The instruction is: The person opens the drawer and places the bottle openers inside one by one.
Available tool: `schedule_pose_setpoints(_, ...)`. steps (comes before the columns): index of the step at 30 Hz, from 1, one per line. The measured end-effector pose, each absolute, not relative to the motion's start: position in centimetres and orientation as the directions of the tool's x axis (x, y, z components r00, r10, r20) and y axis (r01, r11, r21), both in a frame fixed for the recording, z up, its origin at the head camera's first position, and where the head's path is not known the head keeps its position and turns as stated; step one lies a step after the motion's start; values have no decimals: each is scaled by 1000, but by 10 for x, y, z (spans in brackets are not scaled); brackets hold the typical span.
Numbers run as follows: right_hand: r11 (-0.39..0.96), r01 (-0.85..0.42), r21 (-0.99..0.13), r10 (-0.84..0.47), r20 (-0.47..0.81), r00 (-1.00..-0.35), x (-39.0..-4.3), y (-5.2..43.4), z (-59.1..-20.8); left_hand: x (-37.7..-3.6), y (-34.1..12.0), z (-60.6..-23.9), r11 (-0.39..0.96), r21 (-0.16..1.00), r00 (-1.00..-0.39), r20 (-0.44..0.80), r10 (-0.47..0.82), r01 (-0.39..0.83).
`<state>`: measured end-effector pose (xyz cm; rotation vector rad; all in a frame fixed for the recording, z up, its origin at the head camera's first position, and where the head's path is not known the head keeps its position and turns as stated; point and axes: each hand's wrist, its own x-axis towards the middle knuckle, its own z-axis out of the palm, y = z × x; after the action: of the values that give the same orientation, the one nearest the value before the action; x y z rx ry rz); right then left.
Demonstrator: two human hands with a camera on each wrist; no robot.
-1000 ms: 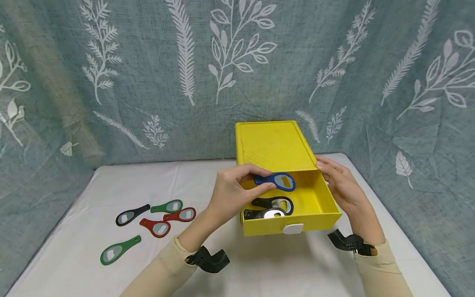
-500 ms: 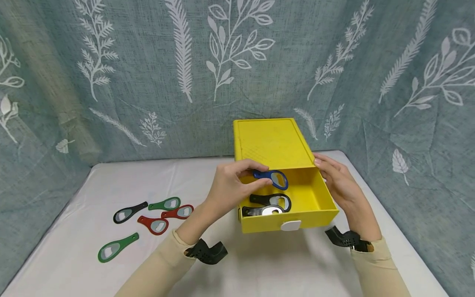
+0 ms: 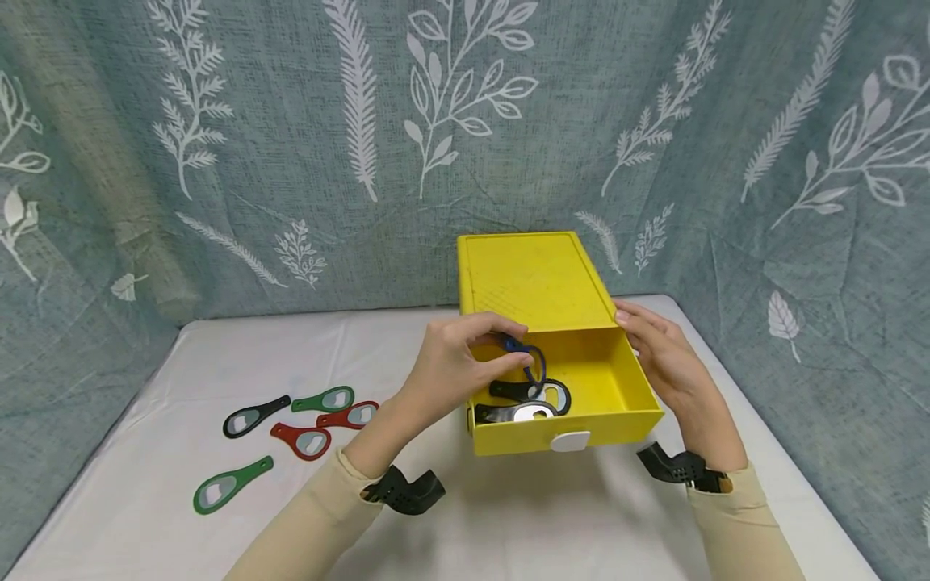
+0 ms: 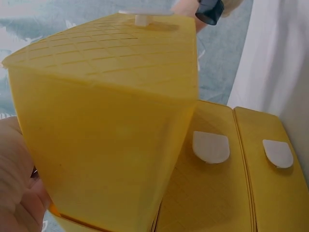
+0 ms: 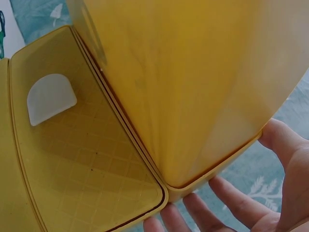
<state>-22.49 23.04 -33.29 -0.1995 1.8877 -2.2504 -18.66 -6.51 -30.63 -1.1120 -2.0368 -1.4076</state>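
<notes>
My left hand (image 3: 456, 355) pinches a blue bottle opener (image 3: 512, 344) by its handle, between thumb and fingers, over a pulled-out yellow drawer (image 3: 617, 432). The opener's ring end tilts down, almost edge-on. Two black bottle openers, one farther back (image 3: 508, 391) and one nearer the front (image 3: 496, 414), lie inside on the left. My right hand (image 3: 672, 359) rests against the right side of the yellow drawer cabinet (image 3: 538, 278), by its front corner. In the right wrist view its fingertips (image 5: 176, 217) touch the cabinet's side. The drawer hides the blue opener in the left wrist view.
Loose bottle openers lie on the white cloth at left: a black one (image 3: 254, 417), a far green one (image 3: 323, 399), two red ones (image 3: 301, 441) (image 3: 349, 416) and a near green one (image 3: 232, 484). Below the pulled-out drawer, shut drawers (image 4: 207, 193) have white handles (image 4: 211, 147).
The blue bottle opener has turned from nearly flat-on to edge-on, its ring end dropping toward the black openers. My right hand stays at the cabinet's side.
</notes>
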Motion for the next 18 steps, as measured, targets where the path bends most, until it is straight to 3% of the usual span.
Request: schedule_pose_setpoints(18,-197,52,-979,-243,-3,-970,-224,231,-335,-184,-68,-307,152,586,-596,715,365,796)
